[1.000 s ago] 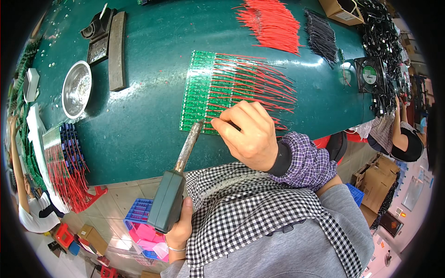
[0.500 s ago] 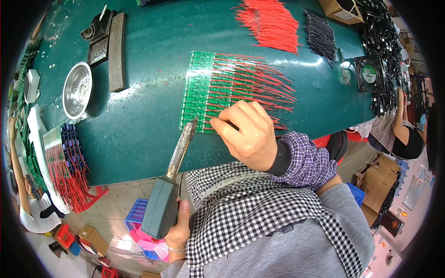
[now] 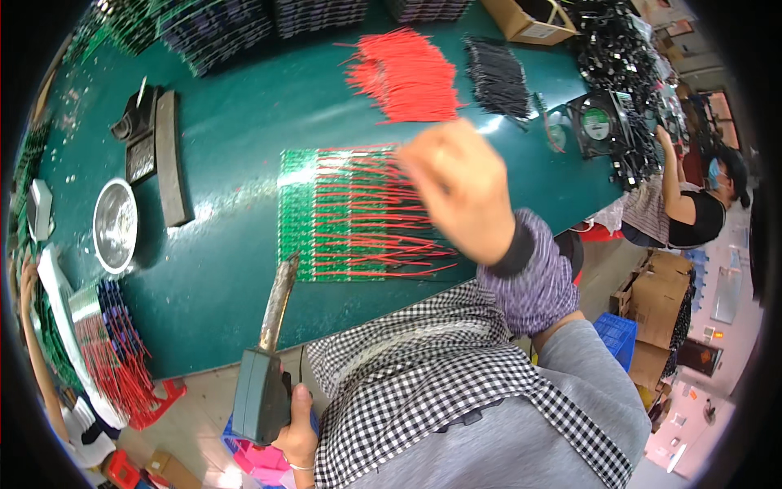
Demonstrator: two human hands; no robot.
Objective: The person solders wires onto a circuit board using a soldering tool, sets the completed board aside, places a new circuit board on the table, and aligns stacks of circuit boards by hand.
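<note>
In my left hand [image 3: 296,436] is a soldering iron [image 3: 277,306] with a boxy grey-green handle, gripped low. Its tip is over the near part of a green circuit board panel [image 3: 295,204]; whether it touches cannot be told. Rows of red wires [image 3: 371,218] run rightward from the panel, with some black ones among their right ends. My right hand [image 3: 460,187] is raised over the far right ends of these wires. Motion smears its bent fingers, so anything between them cannot be made out. Beyond it lie a pile of red wires [image 3: 407,75] and a bundle of black wires [image 3: 495,77].
A metal bowl [image 3: 116,226], a dark stand [image 3: 140,134] and a grey bar [image 3: 170,159] lie left. Stacked boards [image 3: 216,33] line the far edge. Wired boards [image 3: 106,342] sit near left. A fan [image 3: 596,124] stands right; a co-worker [image 3: 692,204] is beyond.
My right hand has lifted off the panel's near edge and moved away toward the far right wire ends. The view has shifted, showing more of the far table. My left hand still grips the iron.
</note>
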